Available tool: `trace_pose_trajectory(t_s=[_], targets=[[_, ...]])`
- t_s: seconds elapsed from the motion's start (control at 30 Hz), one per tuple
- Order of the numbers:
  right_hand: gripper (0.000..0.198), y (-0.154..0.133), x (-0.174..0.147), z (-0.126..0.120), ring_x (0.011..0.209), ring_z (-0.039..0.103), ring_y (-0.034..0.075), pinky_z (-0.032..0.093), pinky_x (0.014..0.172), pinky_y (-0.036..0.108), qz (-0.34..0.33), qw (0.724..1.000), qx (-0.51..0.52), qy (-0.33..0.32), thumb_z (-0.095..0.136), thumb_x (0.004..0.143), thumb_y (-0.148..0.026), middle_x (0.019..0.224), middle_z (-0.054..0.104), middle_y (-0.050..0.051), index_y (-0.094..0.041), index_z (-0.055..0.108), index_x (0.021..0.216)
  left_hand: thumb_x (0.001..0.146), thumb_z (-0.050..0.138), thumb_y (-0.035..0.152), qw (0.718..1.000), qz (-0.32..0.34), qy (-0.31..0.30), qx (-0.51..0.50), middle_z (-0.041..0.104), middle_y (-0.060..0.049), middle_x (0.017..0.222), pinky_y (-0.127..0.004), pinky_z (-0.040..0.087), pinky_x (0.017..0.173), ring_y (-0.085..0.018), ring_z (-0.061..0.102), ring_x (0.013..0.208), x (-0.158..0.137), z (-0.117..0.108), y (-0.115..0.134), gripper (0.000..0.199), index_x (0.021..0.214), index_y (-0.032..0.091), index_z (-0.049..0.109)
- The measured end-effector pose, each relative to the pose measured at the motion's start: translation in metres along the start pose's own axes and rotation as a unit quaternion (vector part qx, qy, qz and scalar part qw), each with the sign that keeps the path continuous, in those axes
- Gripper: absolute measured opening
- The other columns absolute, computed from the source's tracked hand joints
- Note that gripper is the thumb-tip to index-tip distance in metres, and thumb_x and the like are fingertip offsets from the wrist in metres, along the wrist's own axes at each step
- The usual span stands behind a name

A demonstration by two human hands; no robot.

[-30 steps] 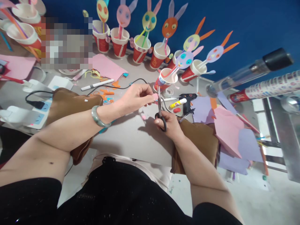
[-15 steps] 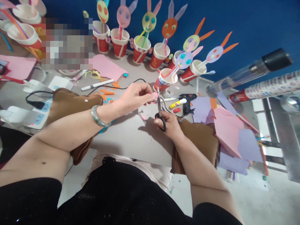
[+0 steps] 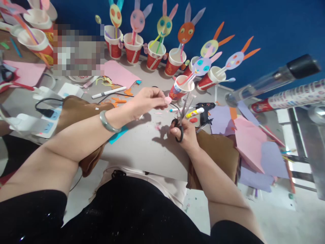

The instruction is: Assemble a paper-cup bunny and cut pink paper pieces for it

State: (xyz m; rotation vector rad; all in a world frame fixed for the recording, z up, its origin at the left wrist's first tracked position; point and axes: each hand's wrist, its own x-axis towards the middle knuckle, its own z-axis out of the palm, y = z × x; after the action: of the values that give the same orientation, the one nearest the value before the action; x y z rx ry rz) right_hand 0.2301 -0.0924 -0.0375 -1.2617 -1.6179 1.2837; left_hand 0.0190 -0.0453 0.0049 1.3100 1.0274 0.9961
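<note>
Between the fingertips of my left hand (image 3: 149, 102) is a small pink paper piece (image 3: 168, 100). My right hand (image 3: 186, 133) grips black-handled scissors (image 3: 180, 126), whose blades point up and stand slightly apart. A gap separates the blades from the pink paper. Just beyond both hands stands a red paper cup (image 3: 181, 88) with a lilac paper rabbit head (image 3: 201, 66) on straws. Small pink scraps (image 3: 157, 126) lie on the table (image 3: 142, 149) below my hands.
More rabbit cups (image 3: 175, 62) line the blue wall. A black glue gun (image 3: 205, 112) and a yellow glue stick (image 3: 195, 113) lie right of the scissors. Coloured paper sheets (image 3: 250, 142) are at the right, a power strip (image 3: 48, 127) at the left, a white marker (image 3: 109, 92) behind my left hand.
The scissors have moved right, away from the pink paper piece, and their blades have opened. My left hand still pinches the paper, now turned differently. The view has shifted slightly.
</note>
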Motion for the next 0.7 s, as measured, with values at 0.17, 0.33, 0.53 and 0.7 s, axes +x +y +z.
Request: trace_pose_trajectory(t_s=[0.17, 0.33, 0.53, 0.7], targets=[[0.062, 0.003, 0.0019, 0.0023, 0.052, 0.046, 0.011, 0.035, 0.052, 0.027, 0.039, 0.998, 0.026, -0.053, 0.077, 0.064, -0.078, 0.062, 0.061, -0.001, -0.02, 0.057, 0.076, 0.08, 0.073, 0.021, 0.99, -0.051, -0.05, -0.123, 0.064, 0.0, 0.068, -0.023, 0.048, 0.067, -0.009, 0.062, 0.068, -0.0009, 0.0044, 0.0027, 0.02, 0.069, 0.016, 0.056], [0.061, 0.0019, 0.0011, 0.003, 0.05, 0.045, 0.01, 0.033, 0.051, 0.026, 0.058, 0.995, 0.025, -0.081, 0.078, 0.063, -0.076, 0.056, 0.058, -0.003, -0.02, 0.056, 0.073, 0.078, 0.077, 0.023, 0.994, -0.019, -0.07, -0.08, 0.063, 0.001, 0.067, -0.022, 0.044, 0.063, -0.007, 0.057, 0.066, -0.0033, 0.0042, 0.0023, 0.023, 0.066, 0.015, 0.059], [0.06, -0.0026, -0.0003, 0.0034, 0.049, 0.047, 0.011, 0.032, 0.049, 0.026, 0.065, 0.992, 0.036, -0.099, 0.081, 0.061, -0.075, 0.055, 0.06, -0.002, -0.021, 0.057, 0.068, 0.078, 0.075, 0.021, 0.996, 0.001, -0.077, -0.048, 0.061, 0.001, 0.065, -0.022, 0.042, 0.061, -0.007, 0.055, 0.063, -0.0028, 0.0042, 0.0007, 0.019, 0.067, 0.015, 0.061], [0.06, -0.0061, -0.0007, 0.003, 0.046, 0.047, 0.011, 0.033, 0.048, 0.026, 0.076, 0.991, 0.041, -0.098, 0.081, 0.06, -0.075, 0.051, 0.059, -0.002, -0.021, 0.054, 0.065, 0.078, 0.074, 0.021, 0.997, 0.012, -0.067, -0.031, 0.06, 0.001, 0.063, -0.023, 0.041, 0.059, -0.008, 0.054, 0.062, -0.0028, 0.0039, -0.0011, 0.021, 0.065, 0.016, 0.059]])
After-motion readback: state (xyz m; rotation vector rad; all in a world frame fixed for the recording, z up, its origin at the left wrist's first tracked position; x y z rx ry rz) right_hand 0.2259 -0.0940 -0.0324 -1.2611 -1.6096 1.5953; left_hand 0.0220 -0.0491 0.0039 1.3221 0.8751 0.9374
